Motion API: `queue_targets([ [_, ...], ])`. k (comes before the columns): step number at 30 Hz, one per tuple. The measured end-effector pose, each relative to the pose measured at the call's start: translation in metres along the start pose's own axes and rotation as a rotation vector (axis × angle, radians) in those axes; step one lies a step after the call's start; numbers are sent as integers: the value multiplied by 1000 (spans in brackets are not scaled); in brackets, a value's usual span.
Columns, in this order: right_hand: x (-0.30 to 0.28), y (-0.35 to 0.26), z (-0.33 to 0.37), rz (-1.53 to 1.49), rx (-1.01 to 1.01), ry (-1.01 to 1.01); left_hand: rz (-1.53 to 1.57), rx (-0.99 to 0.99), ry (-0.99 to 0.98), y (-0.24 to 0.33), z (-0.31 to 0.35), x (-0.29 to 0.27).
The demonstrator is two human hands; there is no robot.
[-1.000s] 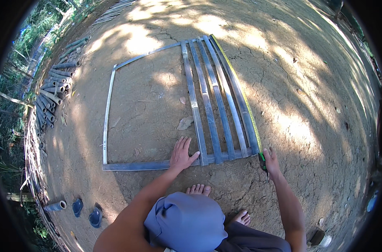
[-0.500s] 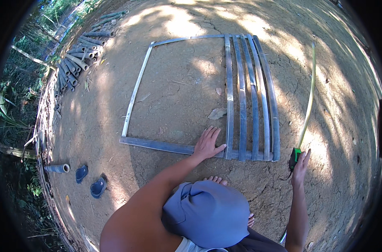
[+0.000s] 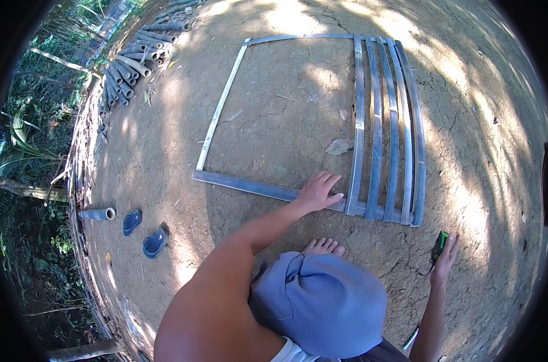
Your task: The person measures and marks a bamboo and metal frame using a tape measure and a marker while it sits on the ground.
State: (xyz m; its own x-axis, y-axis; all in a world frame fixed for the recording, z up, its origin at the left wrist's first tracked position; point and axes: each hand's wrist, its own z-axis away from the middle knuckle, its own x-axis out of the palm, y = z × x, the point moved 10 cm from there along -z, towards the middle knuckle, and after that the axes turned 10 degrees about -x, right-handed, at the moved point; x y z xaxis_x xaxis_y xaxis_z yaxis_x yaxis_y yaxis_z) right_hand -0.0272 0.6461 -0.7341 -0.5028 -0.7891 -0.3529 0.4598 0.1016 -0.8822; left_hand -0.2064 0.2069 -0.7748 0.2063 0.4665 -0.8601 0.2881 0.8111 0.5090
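On the ground lies a flat frame of split slats, probably bamboo. My left hand [image 3: 318, 192] rests on its near slat [image 3: 250, 186], fingers spread, beside the first of several lengthwise slats [image 3: 375, 139] laid side by side at the right. A paler slat [image 3: 221, 108] makes up the left side. Off the frame's near right corner, my right hand [image 3: 446, 259] grips a black and green tape measure [image 3: 438, 246] just above the ground. No blade shows out of it. Part of the grip is hidden behind the hand.
Cut bamboo tubes [image 3: 126, 69] are heaped at the far left. A single tube [image 3: 99, 214] and two dark sandals [image 3: 155, 242] lie at the left. A thin shiny rod [image 3: 411, 338] is near my right forearm. Blue-grey cloth [image 3: 322, 301] covers the lower middle.
The long yellow blade that stretched away from the tape measure is no longer in sight. The view has shifted, so the frame sits further right and higher. My left hand stays on the near slat.
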Motion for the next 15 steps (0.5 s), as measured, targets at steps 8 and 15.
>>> queue_targets([
  [8, -55, 56, 12, -35, 10, 124, -219, 56, -345, -32, 23, 5],
  [15, -92, 56, 28, -60, 4, 221, -80, 81, -319, 56, -12, 27],
])
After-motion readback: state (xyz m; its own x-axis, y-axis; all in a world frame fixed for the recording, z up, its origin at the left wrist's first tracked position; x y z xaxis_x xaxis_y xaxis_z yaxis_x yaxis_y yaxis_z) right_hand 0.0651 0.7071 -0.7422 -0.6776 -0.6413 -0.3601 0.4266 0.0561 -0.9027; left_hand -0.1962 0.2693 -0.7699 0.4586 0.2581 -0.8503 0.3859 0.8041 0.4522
